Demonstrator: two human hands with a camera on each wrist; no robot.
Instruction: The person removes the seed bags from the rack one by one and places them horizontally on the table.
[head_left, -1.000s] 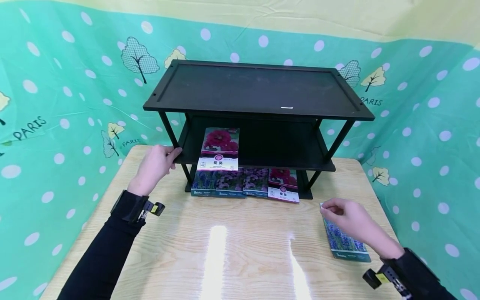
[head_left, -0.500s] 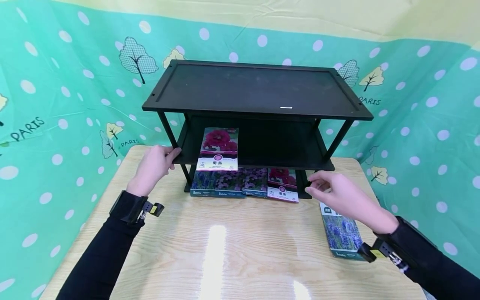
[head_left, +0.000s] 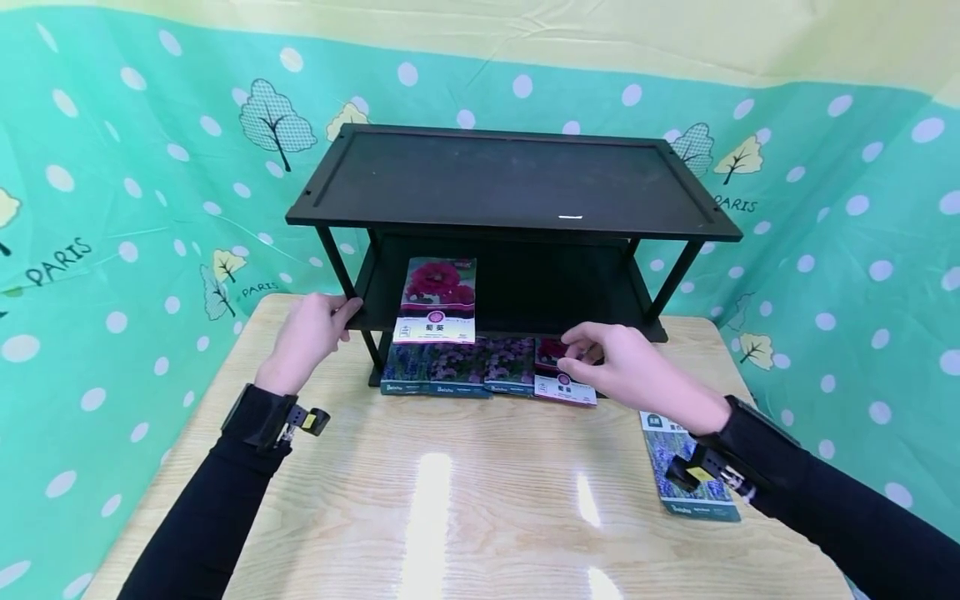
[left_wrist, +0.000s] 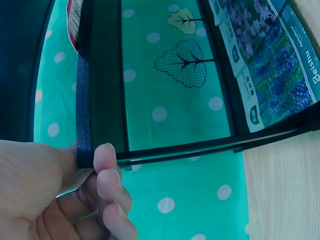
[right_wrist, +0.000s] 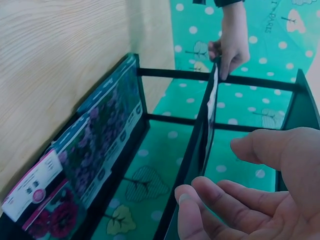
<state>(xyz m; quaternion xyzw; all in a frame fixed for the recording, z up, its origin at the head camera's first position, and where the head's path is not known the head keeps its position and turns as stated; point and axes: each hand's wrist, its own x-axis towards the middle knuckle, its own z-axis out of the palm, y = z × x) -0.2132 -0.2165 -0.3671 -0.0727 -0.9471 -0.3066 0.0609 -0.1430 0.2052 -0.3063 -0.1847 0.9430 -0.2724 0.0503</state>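
Note:
In the head view my left hand (head_left: 309,337) grips the left front corner of the middle shelf (head_left: 555,287) of a black rack, beside the post. The left wrist view shows its fingers (left_wrist: 112,187) curled at that corner. My right hand (head_left: 626,367) hovers before the middle shelf's front edge, over a pink-flower seed packet (head_left: 566,388) on the bottom shelf, partly hiding it. Its thumb and fingertips are parted around nothing in the right wrist view. Another pink-flower packet (head_left: 437,300) lies on the middle shelf's left part, slightly overhanging the front.
Purple-flower packets (head_left: 511,367) and a blue-flower packet (head_left: 407,367) line the bottom shelf. One more blue-flower packet (head_left: 662,446) lies on the wooden table (head_left: 337,500) at right, partly behind my right wrist. The rack's top board (head_left: 510,179) overhangs the shelves. A green dotted cloth (head_left: 150,250) surrounds the table.
My right hand has moved left and up, from above the blue-flower packet on the table to the front of the rack. The left hand keeps its grip; the packets have not moved.

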